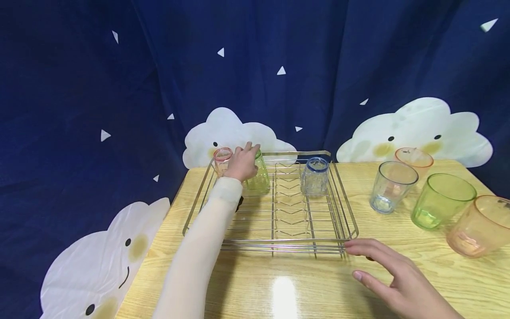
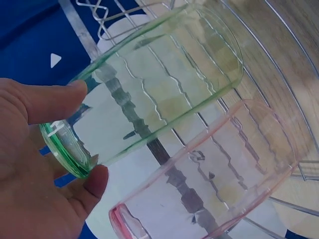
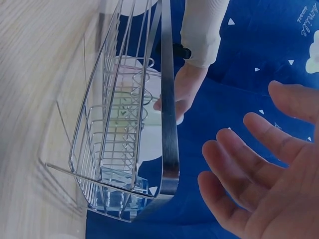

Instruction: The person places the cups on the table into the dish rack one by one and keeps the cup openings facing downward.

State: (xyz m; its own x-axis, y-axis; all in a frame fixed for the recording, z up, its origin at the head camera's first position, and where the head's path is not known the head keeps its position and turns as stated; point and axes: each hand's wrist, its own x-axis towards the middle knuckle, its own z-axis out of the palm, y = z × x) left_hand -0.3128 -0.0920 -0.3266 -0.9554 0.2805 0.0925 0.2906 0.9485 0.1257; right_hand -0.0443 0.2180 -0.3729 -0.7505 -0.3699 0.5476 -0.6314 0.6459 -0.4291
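Note:
My left hand [image 1: 242,165] reaches over the wire dish rack [image 1: 279,241] and holds a green glass [image 2: 164,84]. The glass stands upside down at the rack's back left, with my thumb and fingers around its base end. Close beside it is a pink glass [image 2: 214,174], also upside down. A blue glass [image 1: 314,184] stands inverted at the rack's right side. Near the front right corner of the rack, my right hand [image 1: 390,270] holds nothing, its fingers loosely bent. In the right wrist view those fingers [image 3: 234,169] appear apart from the rack's metal rail.
Right of the rack, several upright glasses stand on the wooden table [image 1: 247,283]: a blue one [image 1: 384,188], a green one [image 1: 438,204], an orange one [image 1: 470,235] and another orange one [image 1: 424,160] behind. A dark blue curtain [image 1: 247,88] with clouds hangs behind the table.

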